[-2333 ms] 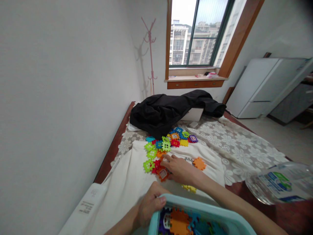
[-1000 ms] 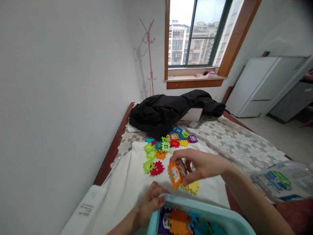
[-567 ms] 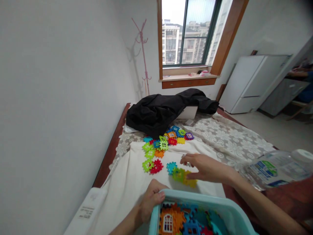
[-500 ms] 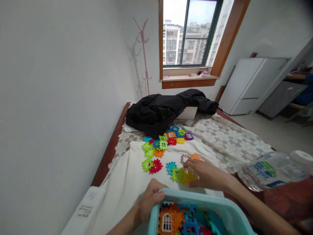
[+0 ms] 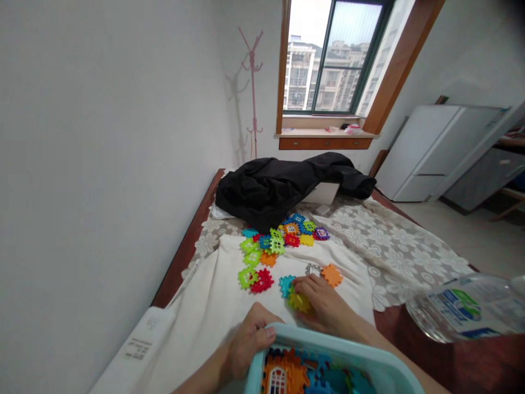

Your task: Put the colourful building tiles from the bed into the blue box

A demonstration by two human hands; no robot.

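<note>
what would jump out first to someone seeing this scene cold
The scatter of bright plastic tiles on the white cloth mid-table, with the right hand on a yellow tile. Nearer, the left hand grips the rim of a teal basket; a black jacket lies behind.

Left hand point(image 5: 246, 345): bare, no ring or glove, short plain thumbnail showing
Left forearm: bare, no sleeve or watch in sight
Right hand point(image 5: 324, 303): bare, no jewellery (fingertips partly hidden)
Right forearm: bare, no sleeve up to the frame's edge
</note>
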